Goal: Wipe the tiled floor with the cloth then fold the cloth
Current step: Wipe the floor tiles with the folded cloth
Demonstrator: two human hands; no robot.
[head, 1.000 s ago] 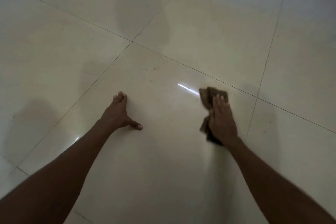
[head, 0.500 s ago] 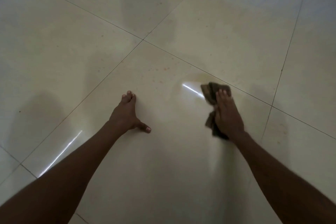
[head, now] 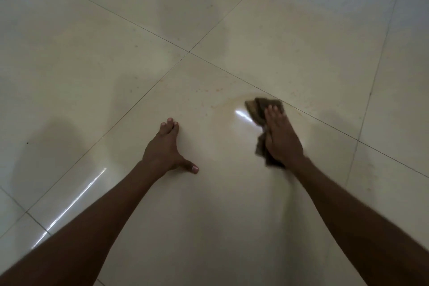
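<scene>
A crumpled brown cloth (head: 257, 109) lies on the glossy cream tiled floor (head: 220, 204). My right hand (head: 282, 137) presses flat on top of it, fingers pointing away from me, so only the cloth's far end and left edge show. The far end of the cloth reaches a grout line. My left hand (head: 166, 148) rests flat on the same tile to the left, thumb spread out, holding nothing. A faint curved wet streak arcs just beyond the cloth, with small orange specks on the tile near it.
Dark grout lines cross at a tile corner (head: 188, 52) ahead of my hands. Light glints off the floor beside the cloth and at the lower left. Soft shadows fall on the tiles at left and top.
My right hand has pushed the cloth forward, away from me, up to the grout line. My left hand stays planted on the tile; the view has shifted slightly.
</scene>
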